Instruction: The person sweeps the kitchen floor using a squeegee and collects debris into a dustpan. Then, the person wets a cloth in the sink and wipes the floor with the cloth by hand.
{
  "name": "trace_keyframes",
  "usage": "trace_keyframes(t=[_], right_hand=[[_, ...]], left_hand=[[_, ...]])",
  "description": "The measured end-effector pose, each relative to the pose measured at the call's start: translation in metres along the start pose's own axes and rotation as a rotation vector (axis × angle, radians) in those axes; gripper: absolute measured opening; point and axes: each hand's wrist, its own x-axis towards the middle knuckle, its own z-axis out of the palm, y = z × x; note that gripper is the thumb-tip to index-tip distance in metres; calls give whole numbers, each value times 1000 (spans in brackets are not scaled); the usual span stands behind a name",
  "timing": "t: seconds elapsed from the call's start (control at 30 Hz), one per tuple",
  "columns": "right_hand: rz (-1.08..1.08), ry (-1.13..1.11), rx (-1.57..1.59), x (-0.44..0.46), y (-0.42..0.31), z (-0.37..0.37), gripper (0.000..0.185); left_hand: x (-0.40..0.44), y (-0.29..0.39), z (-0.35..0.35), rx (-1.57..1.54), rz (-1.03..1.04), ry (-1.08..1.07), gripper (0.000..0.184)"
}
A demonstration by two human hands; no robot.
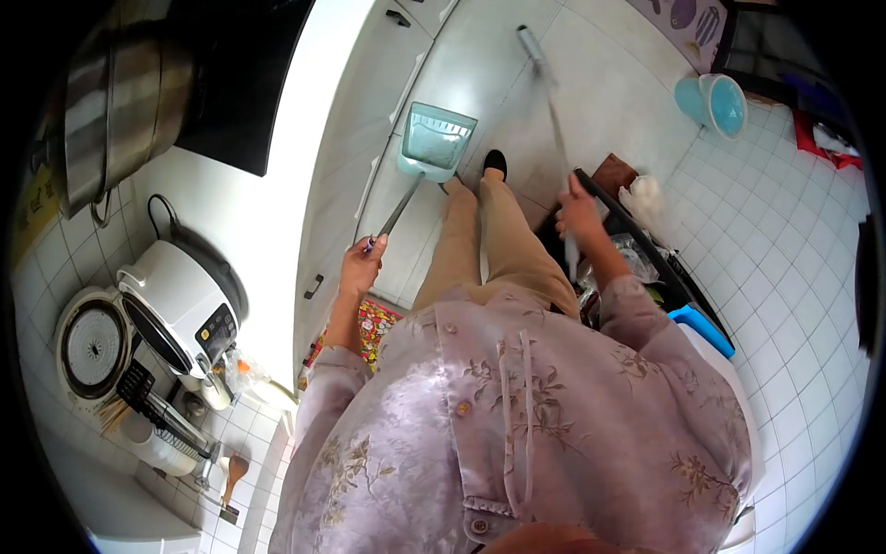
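Observation:
My left hand (360, 267) is closed round the end of a long handle, which runs up to a light-blue dustpan (437, 138) just in front of my feet. The dustpan has a toothed ridge along one side. On the other side, my right hand (580, 217) grips the grey stick of a broom (556, 125). Its narrow head points away over the floor and is smeared by motion, so its bristles cannot be made out. Broom and dustpan are apart from each other.
White cabinets (365, 120) and a counter (323, 55) run along the left, with a rice cooker (180, 309) on it. A blue bucket (724, 106) stands by the tiled wall at right. Near my right leg is a black rack (683, 286) of bags. A patterned mat (377, 325) lies at left.

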Motion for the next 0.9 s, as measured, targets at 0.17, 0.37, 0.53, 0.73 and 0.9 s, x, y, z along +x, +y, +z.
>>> trace_keyframes(t=[0.17,0.37,0.53,0.73,0.9], right_hand=[[126,-92,107,44,-30,1,56],[-41,-147,-334,47,41,38,56],[68,-284,-182,-31,6,60,56],[292,-478,-2,-49,-5,48,54],[56,-362,-376,-45,-19,10,55]], left_hand=[[3,14,-9,4,-39,-21,41],[24,14,-22,118,26,-14,46],[49,6,-19,272,80,-68,50],[52,2,-22,322,87,-96,49],[48,-3,-25,267,80,-88,48]])
